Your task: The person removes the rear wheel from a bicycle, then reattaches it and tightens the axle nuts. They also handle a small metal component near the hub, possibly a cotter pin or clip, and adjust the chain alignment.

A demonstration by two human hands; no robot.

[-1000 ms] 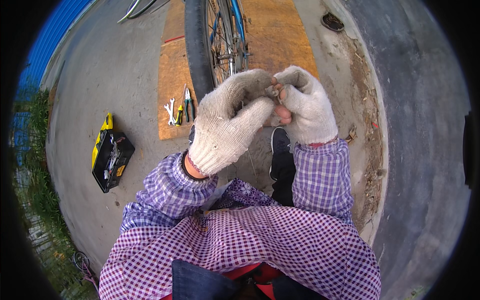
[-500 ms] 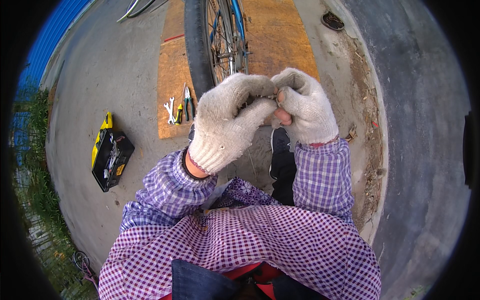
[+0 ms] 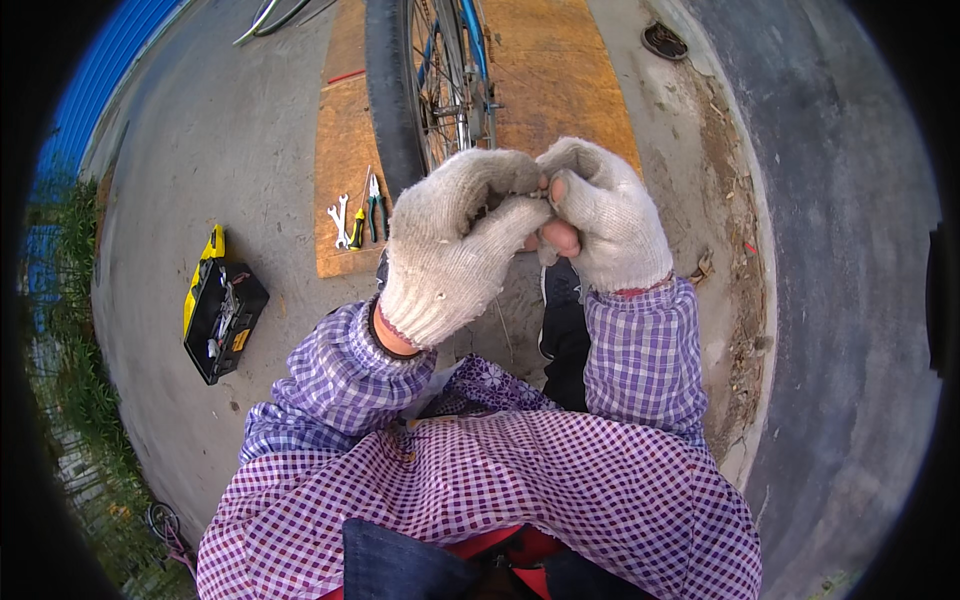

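Both of my hands wear worn whitish knit gloves, with bare fingertips showing on the right one. My left hand (image 3: 455, 240) is closed, its thumb and forefinger pinched together. Against it, fingertips touching, my right hand (image 3: 610, 210) is closed in a pinch as well. Whatever sits between the fingertips is too small and too covered to make out. Just beyond my hands stands a bicycle wheel (image 3: 392, 100) with a dark tyre and spokes, beside a blue frame tube (image 3: 473, 35).
The bicycle is over a brown wooden board (image 3: 560, 70). On its near left lie two wrenches (image 3: 339, 222), a yellow-black screwdriver (image 3: 357, 230) and green-handled pliers (image 3: 376, 210). A red rod (image 3: 347, 76) lies farther up. An open black-and-yellow toolbox (image 3: 225, 310) sits on the concrete at left.
Both hands have shifted slightly left, still pressed together at the fingertips. More of a bare right fingertip shows beneath the pinch. The tools and the bicycle look the same.
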